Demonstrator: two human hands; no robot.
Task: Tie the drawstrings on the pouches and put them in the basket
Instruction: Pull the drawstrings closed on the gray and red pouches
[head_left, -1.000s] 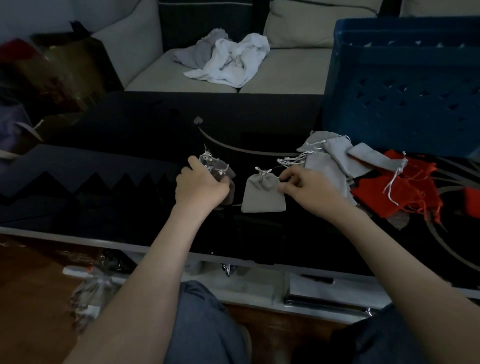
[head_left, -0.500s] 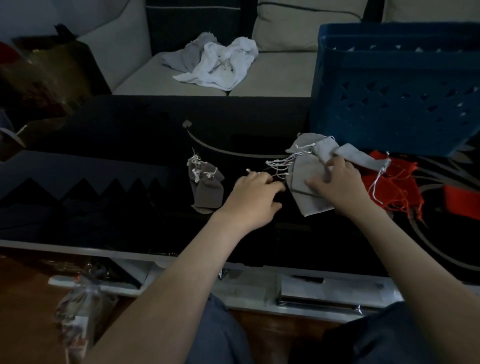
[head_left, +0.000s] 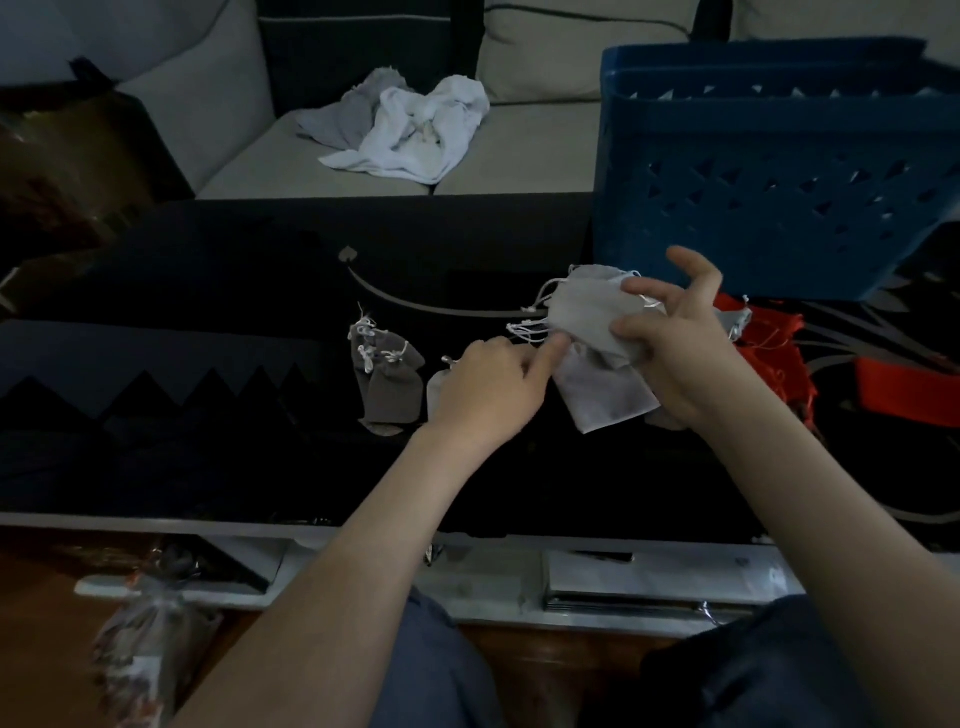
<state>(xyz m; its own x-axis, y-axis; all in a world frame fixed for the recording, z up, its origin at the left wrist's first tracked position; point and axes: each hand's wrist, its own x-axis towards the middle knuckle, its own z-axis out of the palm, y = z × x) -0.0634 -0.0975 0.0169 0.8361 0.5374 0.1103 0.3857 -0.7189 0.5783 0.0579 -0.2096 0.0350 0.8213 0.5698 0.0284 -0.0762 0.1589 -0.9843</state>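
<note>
- Right hand (head_left: 675, 353) – fingers and thumb grip a pale grey fabric pouch (head_left: 587, 317) over the black glossy bench (head_left: 208, 291), just before the blue perforated plastic basket (head_left: 753, 171).
- Left hand (head_left: 485, 395) – index finger reaches the pouch's white drawstrings (head_left: 524, 330); whether it pinches them, I cannot tell.
- Darker grey tied pouches (head_left: 389, 384) lie left of it.

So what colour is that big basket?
The basket is blue, with rows of small triangle holes in its wall. The head view shows it best.
</note>
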